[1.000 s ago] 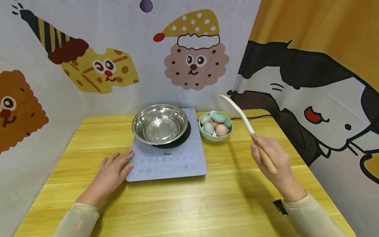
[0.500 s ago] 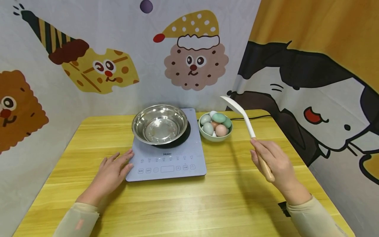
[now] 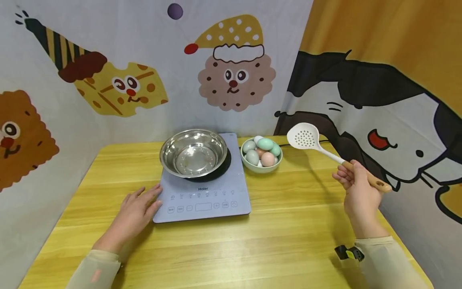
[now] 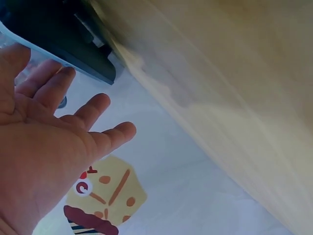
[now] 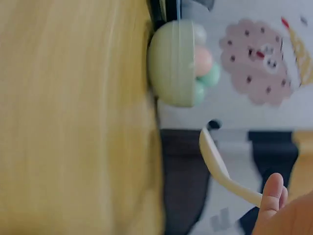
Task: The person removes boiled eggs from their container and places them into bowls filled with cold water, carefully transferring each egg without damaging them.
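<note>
My right hand grips the wooden handle of a white slotted spoon, held up above the table's right side. Its perforated bowl faces the head camera; in the right wrist view the spoon appears edge-on. My left hand, fingers spread, touches the left edge of a flat induction cooker. The left wrist view shows the left palm and the fingertips at the cooker's rim. On the cooker's black ring stands a shiny steel basin. Beside the cooker is a pale green bowl of several coloured eggs.
Everything stands on a wooden table. A black cord runs along its back edge behind the bowl. Cloth with cartoon prints hangs right behind the table and down its right side.
The right hand has moved to the right and turned over, so the slotted spoon's bowl has swung from edge-on to facing the head camera. The left hand stays at the cooker's edge.
</note>
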Demonstrator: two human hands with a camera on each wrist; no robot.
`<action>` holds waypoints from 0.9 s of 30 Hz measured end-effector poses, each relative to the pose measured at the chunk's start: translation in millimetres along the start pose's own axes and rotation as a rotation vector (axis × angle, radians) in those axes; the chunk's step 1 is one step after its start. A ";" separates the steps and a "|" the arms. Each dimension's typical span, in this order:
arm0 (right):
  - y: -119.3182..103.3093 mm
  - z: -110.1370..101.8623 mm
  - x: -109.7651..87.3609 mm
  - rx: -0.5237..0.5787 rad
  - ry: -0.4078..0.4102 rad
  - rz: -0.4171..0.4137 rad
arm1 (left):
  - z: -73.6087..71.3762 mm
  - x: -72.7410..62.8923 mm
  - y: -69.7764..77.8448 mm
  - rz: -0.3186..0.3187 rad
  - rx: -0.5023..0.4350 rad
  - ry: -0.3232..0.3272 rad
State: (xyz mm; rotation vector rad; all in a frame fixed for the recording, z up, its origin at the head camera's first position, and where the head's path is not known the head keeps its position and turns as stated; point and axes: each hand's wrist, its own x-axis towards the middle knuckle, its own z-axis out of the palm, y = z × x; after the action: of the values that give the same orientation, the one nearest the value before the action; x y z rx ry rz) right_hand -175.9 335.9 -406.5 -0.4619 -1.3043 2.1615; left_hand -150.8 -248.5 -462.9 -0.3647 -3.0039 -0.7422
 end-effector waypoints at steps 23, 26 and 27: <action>34.0 -33.6 38.5 0.286 0.262 0.480 | -7.5 -20.6 -7.6 0.020 0.021 0.109; 36.1 -35.5 39.4 0.316 0.266 0.492 | -7.4 -22.8 -9.9 0.012 0.021 0.113; 36.9 -36.5 39.5 0.330 0.266 0.501 | -7.4 -23.5 -10.5 0.011 0.024 0.115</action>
State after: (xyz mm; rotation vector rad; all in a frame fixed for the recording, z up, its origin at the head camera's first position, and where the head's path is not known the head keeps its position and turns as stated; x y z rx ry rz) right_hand -197.1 372.3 -456.2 -0.9793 -0.7168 2.5430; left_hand -130.6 -266.1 -463.0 -0.3256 -2.8982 -0.7003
